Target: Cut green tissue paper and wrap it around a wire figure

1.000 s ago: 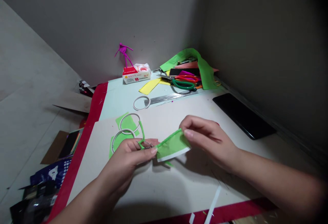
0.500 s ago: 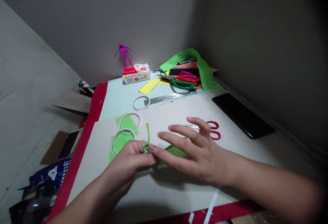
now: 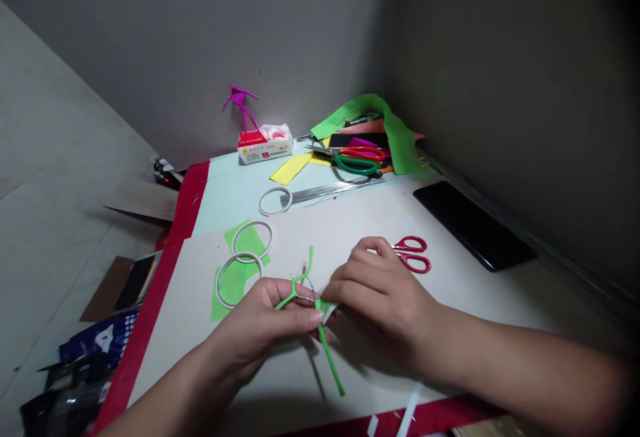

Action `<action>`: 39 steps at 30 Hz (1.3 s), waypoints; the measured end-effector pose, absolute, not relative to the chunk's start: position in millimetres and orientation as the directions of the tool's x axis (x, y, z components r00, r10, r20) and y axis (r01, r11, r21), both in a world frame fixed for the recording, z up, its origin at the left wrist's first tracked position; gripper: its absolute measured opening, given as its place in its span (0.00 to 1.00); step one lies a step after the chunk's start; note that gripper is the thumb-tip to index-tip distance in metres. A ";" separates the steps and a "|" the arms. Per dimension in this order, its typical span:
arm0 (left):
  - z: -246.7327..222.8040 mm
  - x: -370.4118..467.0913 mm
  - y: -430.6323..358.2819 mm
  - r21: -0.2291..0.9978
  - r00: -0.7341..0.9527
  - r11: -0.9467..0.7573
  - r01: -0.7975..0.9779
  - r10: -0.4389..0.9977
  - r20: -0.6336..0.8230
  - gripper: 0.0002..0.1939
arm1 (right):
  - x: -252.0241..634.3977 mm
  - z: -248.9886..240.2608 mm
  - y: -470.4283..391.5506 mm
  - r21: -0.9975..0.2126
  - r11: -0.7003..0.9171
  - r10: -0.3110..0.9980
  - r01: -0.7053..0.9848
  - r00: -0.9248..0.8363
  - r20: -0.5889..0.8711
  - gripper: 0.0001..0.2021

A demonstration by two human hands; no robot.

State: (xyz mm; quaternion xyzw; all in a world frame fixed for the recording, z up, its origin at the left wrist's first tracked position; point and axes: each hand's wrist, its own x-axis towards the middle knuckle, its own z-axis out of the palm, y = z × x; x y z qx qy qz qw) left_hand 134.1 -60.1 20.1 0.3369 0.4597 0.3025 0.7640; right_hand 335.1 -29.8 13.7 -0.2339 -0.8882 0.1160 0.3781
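Note:
My left hand (image 3: 260, 320) is closed, pinching a small wire figure (image 3: 331, 360) between thumb and fingers. Its limbs are wrapped in green, and some bare twisted wire shows at the middle. My right hand (image 3: 383, 297) meets it from the right, fingers bent together on a short green strip (image 3: 327, 309) with a pale edge, which touches the figure's middle. The fingertips are partly hidden. Just beyond my right hand, red-handled scissors (image 3: 419, 265) lie on the table, their blades mostly covered. Left of the figure, white rings (image 3: 273, 240) rest on green pieces (image 3: 218, 307).
A magenta figure (image 3: 239, 98) stands on a tissue box (image 3: 265, 147) by the wall. Thin wires (image 3: 325, 190) lie near another white ring. Behind are green-handled scissors (image 3: 357, 165) and coloured strips. A black phone (image 3: 473, 224) lies to the right. Red edging borders the table (image 3: 175, 330).
My right hand's spread fingers have closed on the green strip. The wire figure has turned and now shows more of itself, with one green limb pointing down toward me.

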 end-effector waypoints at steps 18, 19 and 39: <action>22.6 141.5 -60.4 0.759 0.370 0.650 -0.018 0.710 -0.599 0.12 | 333.3 15.3 -30.3 -0.743 0.574 0.732 0.343 -0.622 0.279 0.06; 22.8 141.5 -60.9 0.758 0.372 0.652 -0.018 0.708 -0.600 0.12 | 333.0 16.0 -29.8 -0.766 0.544 0.742 0.342 -0.623 0.249 0.06; 32.3 146.4 -71.4 0.791 0.209 0.555 0.258 0.767 -0.607 0.09 | 329.6 19.0 -26.1 -0.962 -0.029 0.758 0.271 -0.622 -0.198 0.06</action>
